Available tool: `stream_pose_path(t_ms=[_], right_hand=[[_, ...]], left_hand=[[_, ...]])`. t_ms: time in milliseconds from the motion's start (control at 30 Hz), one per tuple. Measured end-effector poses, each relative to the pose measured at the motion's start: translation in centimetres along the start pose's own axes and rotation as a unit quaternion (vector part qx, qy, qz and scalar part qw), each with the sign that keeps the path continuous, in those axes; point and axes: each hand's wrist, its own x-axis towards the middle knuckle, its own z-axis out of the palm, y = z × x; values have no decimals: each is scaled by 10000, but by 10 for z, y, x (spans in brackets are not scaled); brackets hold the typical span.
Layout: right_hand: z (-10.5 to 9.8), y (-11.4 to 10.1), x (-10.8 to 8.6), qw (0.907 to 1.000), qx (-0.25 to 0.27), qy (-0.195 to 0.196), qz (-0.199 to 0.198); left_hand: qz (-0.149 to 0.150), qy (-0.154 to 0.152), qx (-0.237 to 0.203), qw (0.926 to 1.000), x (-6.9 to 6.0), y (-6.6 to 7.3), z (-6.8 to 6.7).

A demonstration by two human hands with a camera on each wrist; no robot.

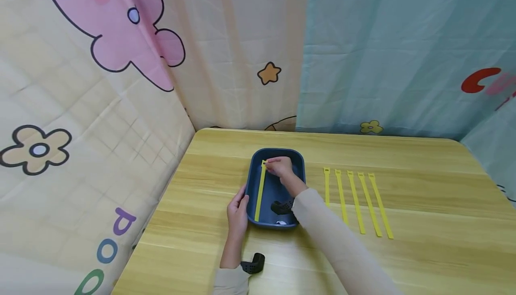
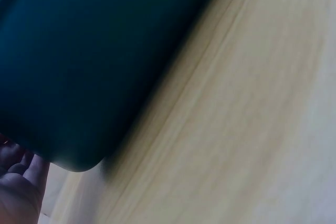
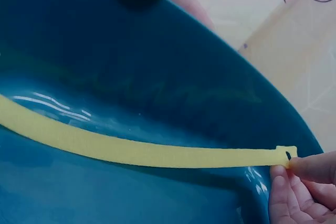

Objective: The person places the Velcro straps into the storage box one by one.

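Observation:
A dark blue tray (image 1: 278, 187) stands on the wooden table, with one yellow strap (image 1: 260, 192) lengthwise along its left side. My right hand (image 1: 281, 167) pinches the slotted end of that strap near the tray's far end; the right wrist view shows thumb and finger (image 3: 307, 174) on the end of the strap (image 3: 157, 154). My left hand (image 1: 238, 212) grips the tray's left wall, its thumb at the rim. In the left wrist view part of the left hand (image 2: 21, 187) shows at the edge of the tray (image 2: 79, 66).
Several more yellow straps (image 1: 356, 201) lie side by side on the table (image 1: 435, 196), right of the tray; my right forearm passes over the near ends of some. Printed curtains (image 1: 242, 62) hang behind the table and at its left.

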Motion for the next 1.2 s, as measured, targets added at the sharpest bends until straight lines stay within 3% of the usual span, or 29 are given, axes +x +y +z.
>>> stream_pose_path(t_ms=[233, 433, 633, 900, 1033, 1200], right_hand=[[1, 3, 5, 9998, -35, -131, 156], [3, 6, 7, 9993, -280, -96, 228], [4, 7, 7, 9993, -290, -104, 221], [4, 8, 7, 9993, -301, -47, 226], [4, 8, 7, 9991, -365, -5, 231], [4, 9, 10, 9988, -413, 85, 230]], left_hand=[[-16, -31, 23, 10000, 0, 0, 0], [-17, -35, -24, 10000, -2, 10, 2], [15, -13, -25, 10000, -1, 0, 0], [-103, 4, 40, 9999, -1, 1, 0], [-177, -32, -67, 9998, -2, 7, 0], [-183, -84, 23, 9998, -7, 26, 3]])
